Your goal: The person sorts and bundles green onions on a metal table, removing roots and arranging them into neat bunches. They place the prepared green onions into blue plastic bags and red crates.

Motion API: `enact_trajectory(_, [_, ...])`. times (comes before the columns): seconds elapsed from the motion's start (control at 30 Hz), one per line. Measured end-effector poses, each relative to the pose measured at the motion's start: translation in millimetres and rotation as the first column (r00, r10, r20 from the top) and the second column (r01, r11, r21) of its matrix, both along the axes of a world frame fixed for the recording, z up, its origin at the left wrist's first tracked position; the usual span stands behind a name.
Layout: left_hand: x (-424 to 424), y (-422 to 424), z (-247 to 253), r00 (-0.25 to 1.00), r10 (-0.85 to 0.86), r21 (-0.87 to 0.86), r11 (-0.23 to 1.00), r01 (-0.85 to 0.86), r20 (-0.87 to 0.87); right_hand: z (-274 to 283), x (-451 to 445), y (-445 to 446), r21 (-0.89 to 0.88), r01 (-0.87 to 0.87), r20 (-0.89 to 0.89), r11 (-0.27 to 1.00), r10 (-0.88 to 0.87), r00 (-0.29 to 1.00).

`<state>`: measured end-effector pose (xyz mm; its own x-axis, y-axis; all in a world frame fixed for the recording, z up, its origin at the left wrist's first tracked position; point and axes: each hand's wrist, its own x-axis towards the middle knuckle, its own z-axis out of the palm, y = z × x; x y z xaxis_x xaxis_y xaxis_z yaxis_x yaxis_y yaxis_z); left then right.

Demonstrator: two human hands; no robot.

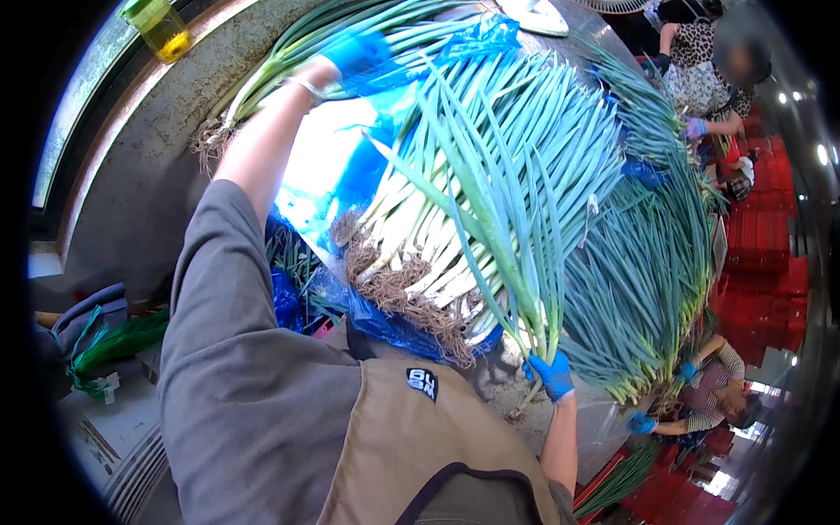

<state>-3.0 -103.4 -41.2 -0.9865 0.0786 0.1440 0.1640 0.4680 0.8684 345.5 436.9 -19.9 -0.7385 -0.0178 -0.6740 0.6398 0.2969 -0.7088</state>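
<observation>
My right hand (552,375), in a blue glove, grips a few green onions (518,262) near their root ends at the lower middle. Their leaves spread up over a large pile of green onions (525,151), whose brown roots (407,285) face me. The pile lies on blue plastic sheeting (359,167). My left hand (359,60), also blue-gloved, is blurred at the upper left, over blue plastic and beside another bunch of green onions (295,52) with roots at the left. Whether its fingers hold anything is not clear.
More green onions (636,282) lie to the right. A co-worker in blue gloves (709,387) handles onions at the lower right, and another (699,79) stands at the upper right. A green-lidded jar (159,33) stands on the left ledge. Red crates (758,262) stand beyond the table.
</observation>
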Motion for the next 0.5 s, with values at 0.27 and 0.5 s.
enact_trajectory(0.27, [67.2, 62.2, 10.4, 0.797, -0.574, -0.507, 0.638, 0.579, 0.188, -10.9, 3.4, 6.5, -0.122, 0.005, 0.025, 0.993, -0.002, 1.000])
enact_trajectory(0.5, [114.4, 108.9, -4.3, 0.824, -0.564, -0.640, 0.616, 0.459, 0.048, 10.6, -4.4, -2.8, -0.181, -0.045, -0.007, 0.982, 0.045, 0.999])
